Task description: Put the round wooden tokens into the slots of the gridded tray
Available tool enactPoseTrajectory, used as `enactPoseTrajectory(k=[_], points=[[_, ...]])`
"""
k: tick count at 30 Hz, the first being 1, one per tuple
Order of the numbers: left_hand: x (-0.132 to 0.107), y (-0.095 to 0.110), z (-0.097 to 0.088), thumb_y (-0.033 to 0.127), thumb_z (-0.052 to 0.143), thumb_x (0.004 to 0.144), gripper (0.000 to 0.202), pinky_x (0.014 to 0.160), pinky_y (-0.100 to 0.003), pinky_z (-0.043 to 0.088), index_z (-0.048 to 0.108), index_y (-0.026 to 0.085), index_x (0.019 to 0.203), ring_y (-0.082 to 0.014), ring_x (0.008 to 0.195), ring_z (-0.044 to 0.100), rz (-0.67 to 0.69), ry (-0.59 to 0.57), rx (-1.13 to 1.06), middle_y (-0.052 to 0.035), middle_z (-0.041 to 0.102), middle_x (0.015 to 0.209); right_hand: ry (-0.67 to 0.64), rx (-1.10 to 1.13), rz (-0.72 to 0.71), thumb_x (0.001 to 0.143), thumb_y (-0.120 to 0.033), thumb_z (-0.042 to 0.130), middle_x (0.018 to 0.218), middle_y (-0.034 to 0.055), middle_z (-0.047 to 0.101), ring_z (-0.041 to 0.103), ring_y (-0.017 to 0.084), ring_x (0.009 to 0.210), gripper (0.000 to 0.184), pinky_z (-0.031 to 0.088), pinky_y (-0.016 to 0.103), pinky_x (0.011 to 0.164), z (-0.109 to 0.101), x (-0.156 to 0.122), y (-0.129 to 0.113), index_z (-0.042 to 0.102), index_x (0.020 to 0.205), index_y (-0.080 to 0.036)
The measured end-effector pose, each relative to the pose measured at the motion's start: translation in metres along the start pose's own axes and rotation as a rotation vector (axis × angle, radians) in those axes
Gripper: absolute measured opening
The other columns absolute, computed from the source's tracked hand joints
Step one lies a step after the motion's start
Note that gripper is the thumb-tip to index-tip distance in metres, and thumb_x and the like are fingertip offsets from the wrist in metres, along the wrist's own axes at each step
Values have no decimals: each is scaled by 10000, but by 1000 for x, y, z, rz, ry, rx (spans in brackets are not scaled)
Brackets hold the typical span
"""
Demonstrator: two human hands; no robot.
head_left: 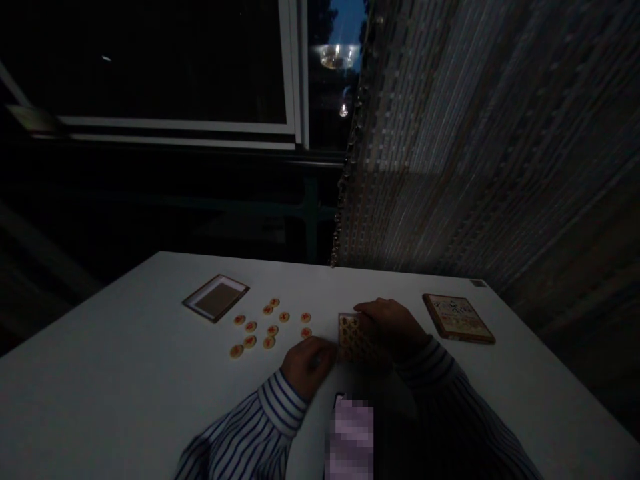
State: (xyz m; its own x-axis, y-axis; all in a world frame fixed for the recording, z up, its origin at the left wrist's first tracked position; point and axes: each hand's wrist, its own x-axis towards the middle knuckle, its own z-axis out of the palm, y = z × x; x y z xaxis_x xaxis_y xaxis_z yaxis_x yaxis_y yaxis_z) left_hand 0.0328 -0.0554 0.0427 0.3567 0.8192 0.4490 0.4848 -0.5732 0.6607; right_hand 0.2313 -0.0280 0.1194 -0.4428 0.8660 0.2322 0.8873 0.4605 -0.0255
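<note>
A small rectangular box (341,315) holds rows of round xiangqi pieces (349,333) in front of me. My right hand (390,327) lies over the box's right part, with fingers along its far edge, hiding much of it. Beside its left wall is my left hand (309,365), fingers curled together; whether something is pinched there cannot be made out. Loose round xiangqi pieces (273,330) with red characters are scattered on the table to the left, several in all. One loose piece (306,332) lies just beyond my left hand.
On the white table (125,347), an open shallow box part (216,299) lies at the far left. A flat printed box lid (459,319) is at the right. A small dark square (478,283) sits near the far right corner. A string curtain (425,153) hangs behind the table; the room is dim.
</note>
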Motion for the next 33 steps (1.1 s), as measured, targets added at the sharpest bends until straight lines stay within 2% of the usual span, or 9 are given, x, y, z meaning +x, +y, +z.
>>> enactPoseTrajectory(k=[6,10,14,18,21,23,26,29,33], points=[[-4,-9,-12,201,427,775,162,650,-247,446,582,168,810,-127,695,556,33,16,40,-45,615,746,52,-29,-20,836,-265,358,893,36,640,553,144,821,268,370,261,722,2,1,-13,587,960,-201],[-6,-17,-28,214,441,770,153,678,-261,453,583,169,807,-138,721,567,28,60,86,-54,622,766,40,-39,-18,836,-246,349,869,24,639,548,137,811,263,362,253,708,1,4,-25,587,942,-210],[-7,-31,-48,230,444,772,154,720,-289,454,585,176,801,-148,751,569,17,155,162,-56,626,778,12,-51,-35,836,-251,339,851,26,633,541,142,798,267,350,261,688,-2,11,-41,581,945,-216],[-12,-55,-61,240,473,751,146,738,-306,455,593,174,800,-159,772,566,38,264,279,-60,620,796,0,-60,-43,833,-253,341,850,40,624,532,148,807,268,335,267,692,-2,21,-58,582,942,-209],[-16,-75,-65,269,494,732,168,782,-348,442,601,162,804,-192,846,553,33,401,397,-92,605,878,-6,-58,-80,836,-256,335,844,49,613,522,152,798,268,327,272,682,2,28,-69,576,941,-206],[-18,-85,-65,297,513,715,176,789,-374,435,604,167,792,-209,858,547,24,445,472,-99,601,903,0,-44,-95,833,-257,342,834,53,605,513,158,795,258,323,279,680,7,31,-78,571,940,-204],[-22,-94,-64,333,544,681,200,784,-391,435,604,184,800,-224,866,544,6,456,552,-95,599,928,-13,-27,-114,818,-260,370,821,55,595,504,168,773,227,319,285,656,16,34,-90,569,906,-195],[-26,-98,-61,335,561,651,204,789,-396,433,612,196,791,-233,886,541,-5,445,600,-95,589,962,26,-23,-156,827,-248,353,821,56,580,491,164,776,228,315,286,656,30,36,-99,570,790,-187],[-32,-103,-55,347,592,607,248,817,-424,409,622,208,810,-265,959,506,-29,422,638,-100,562,1035,53,-4,-239,830,-233,358,797,54,574,479,166,797,223,308,288,655,50,37,-104,575,828,-186]])
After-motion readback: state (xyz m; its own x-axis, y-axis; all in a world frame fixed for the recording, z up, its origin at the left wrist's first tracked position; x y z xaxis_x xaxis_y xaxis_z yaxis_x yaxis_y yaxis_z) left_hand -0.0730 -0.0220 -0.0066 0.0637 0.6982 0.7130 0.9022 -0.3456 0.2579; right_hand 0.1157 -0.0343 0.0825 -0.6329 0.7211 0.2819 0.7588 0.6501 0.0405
